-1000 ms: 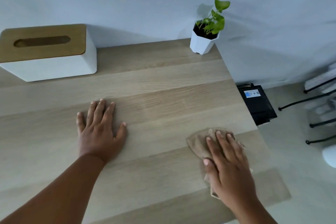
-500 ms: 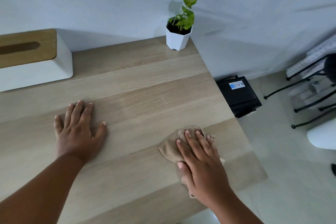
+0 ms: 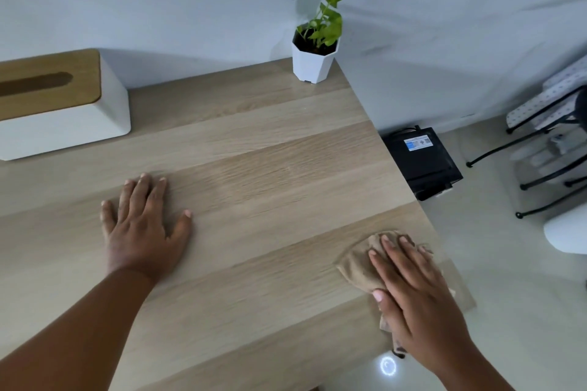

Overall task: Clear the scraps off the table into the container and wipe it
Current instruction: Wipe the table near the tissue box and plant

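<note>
**Wiping at the lower-right edge: cloth near the drop-off**

Risks. The tan cloth (image 3: 362, 263) sits at the lower right of the frame, close to the surface (image 3: 270, 174) edge, with the floor just beyond. A stroke carried further right would likely drag it over the lip, or leave that edge strip unwiped. No scraps visible on the wood, and no container in view, so if any crumbs are gathered under the cloth they would probably fall to the floor rather than be collected. The potted plant (image 3: 314, 54), top centre at the far corner, looks light; a long sweep upward could tip it. The tissue box (image 3: 60, 105), upper left, stands well apart from both hands.

Pose. Right hand (image 3: 416, 292) lies flat on the cloth, fingers straight and slightly spread, pressing rather than gripping. Left hand (image 3: 143, 225), centre-left, rests palm-down on bare wood, fingers extended and loosely fanned, holding nothing; it appears to brace the body.
</note>
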{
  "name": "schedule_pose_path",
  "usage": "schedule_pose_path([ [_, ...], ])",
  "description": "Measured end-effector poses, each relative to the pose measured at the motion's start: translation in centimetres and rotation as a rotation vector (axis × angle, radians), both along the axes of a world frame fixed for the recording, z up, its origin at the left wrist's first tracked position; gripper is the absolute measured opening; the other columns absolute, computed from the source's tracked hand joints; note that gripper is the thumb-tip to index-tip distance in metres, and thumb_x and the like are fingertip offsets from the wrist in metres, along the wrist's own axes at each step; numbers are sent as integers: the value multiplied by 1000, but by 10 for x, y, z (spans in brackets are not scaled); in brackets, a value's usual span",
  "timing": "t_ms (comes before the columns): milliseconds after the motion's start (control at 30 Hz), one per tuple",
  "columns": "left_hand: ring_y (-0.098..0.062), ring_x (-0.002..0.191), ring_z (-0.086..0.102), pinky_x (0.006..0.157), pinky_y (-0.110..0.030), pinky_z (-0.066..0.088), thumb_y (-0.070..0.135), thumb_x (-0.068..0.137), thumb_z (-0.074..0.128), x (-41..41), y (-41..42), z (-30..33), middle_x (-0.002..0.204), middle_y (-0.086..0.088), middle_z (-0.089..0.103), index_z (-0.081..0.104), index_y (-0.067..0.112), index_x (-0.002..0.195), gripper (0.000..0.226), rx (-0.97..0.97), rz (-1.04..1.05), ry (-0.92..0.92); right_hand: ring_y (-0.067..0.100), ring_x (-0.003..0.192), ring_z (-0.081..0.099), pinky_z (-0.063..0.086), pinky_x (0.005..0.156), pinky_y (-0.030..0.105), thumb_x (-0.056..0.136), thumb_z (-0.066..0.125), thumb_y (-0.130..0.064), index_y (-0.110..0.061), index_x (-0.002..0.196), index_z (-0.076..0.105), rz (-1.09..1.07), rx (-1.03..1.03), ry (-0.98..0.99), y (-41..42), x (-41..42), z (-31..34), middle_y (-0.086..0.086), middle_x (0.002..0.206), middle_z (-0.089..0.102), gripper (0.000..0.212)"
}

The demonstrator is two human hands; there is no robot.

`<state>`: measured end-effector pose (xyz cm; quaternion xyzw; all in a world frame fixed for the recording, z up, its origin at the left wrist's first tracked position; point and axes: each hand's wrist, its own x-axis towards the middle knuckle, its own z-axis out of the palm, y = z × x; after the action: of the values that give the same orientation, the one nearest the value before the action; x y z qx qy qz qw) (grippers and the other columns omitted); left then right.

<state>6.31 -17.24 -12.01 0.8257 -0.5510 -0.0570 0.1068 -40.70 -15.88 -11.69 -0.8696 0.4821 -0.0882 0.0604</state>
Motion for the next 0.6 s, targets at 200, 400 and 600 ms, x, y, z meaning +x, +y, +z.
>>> schedule_pose_path([
  [200,-22,159,11,127,-56,3,67,88,36,1,-1,-1,170,-4,24,37,23,156,81,-13,1,4,33,157,23,30,117,66,101,44,-40,-17,155,44,-88,15,-2,-27,-17,7,5,168,30,59],
  [400,-23,159,11,127,-58,5,66,88,37,2,-1,-4,169,-5,24,38,23,156,80,-20,6,2,33,154,30,28,119,65,101,37,-58,-13,145,59,-173,36,-30,-24,-4,13,8,162,41,66],
  [600,-21,160,5,127,-58,2,66,89,36,0,1,2,171,-3,20,34,24,158,81,18,9,21,17,144,44,41,112,47,96,49,-63,-26,128,66,-362,149,-316,-46,107,46,-7,151,51,52],
])
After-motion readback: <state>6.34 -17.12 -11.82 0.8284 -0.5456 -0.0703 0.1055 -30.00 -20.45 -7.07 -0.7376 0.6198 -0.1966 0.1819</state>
